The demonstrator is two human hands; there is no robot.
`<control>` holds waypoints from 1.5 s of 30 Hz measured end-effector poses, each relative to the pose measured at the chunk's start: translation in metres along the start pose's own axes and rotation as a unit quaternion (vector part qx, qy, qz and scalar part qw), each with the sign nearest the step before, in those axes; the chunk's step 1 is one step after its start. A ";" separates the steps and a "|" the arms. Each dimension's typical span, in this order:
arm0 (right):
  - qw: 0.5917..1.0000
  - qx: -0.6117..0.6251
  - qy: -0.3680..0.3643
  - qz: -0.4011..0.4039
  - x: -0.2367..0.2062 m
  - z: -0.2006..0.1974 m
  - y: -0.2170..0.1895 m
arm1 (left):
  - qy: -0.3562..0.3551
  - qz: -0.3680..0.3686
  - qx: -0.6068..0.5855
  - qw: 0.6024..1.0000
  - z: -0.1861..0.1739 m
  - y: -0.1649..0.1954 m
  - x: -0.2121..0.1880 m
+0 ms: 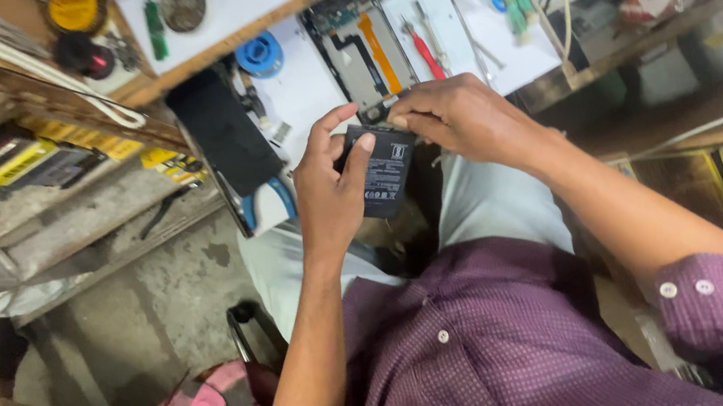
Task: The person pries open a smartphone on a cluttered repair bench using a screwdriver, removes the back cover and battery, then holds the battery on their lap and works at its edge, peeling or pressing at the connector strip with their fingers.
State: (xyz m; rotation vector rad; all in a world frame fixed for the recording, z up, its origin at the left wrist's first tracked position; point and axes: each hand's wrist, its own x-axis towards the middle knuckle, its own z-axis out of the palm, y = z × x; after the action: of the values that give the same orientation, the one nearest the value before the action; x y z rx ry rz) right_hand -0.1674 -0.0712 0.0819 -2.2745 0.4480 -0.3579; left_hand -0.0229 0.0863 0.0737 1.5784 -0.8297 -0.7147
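Two bare hands meet over a flat black phone battery [384, 173], held above the person's lap just below the opened phone [361, 51] that lies on the white bench [304, 95]. The left hand [332, 188] grips the battery from the side, its fingers [361, 156] wrapped narrowly around the battery's upper edge with the thumb across the face. The right hand [460, 116] comes from the other side, its fingers bent and pinched close on the battery's top corner, right beside the opened phone's lower end. Inside the opened phone an orange ribbon cable [379, 51] runs lengthwise. Just to the right of the opened phone lies a red-handled tool [425, 50] on a white tray, and to the left of the phone sits a blue roll of wire [261, 53]. A black slab [225, 136] leans at the bench edge, left of the phone.
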 end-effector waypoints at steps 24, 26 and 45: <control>0.955 -0.217 0.026 -0.199 0.006 0.021 -0.008 | 0.035 0.007 0.120 0.992 -0.007 0.006 -0.011; 0.948 -0.194 0.060 -0.243 0.006 0.023 -0.006 | 0.036 0.015 0.106 0.994 -0.006 0.005 -0.012; 0.984 0.172 0.047 -0.002 -0.002 0.018 -0.012 | 0.010 -0.033 -0.064 0.997 -0.008 -0.015 -0.013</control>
State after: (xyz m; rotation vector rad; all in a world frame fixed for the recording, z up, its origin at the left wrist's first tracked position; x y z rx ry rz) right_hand -0.1598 -0.0518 0.0786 -1.9291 0.3965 -0.5054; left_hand -0.0215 0.1031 0.0606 1.5006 -0.7055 -0.7826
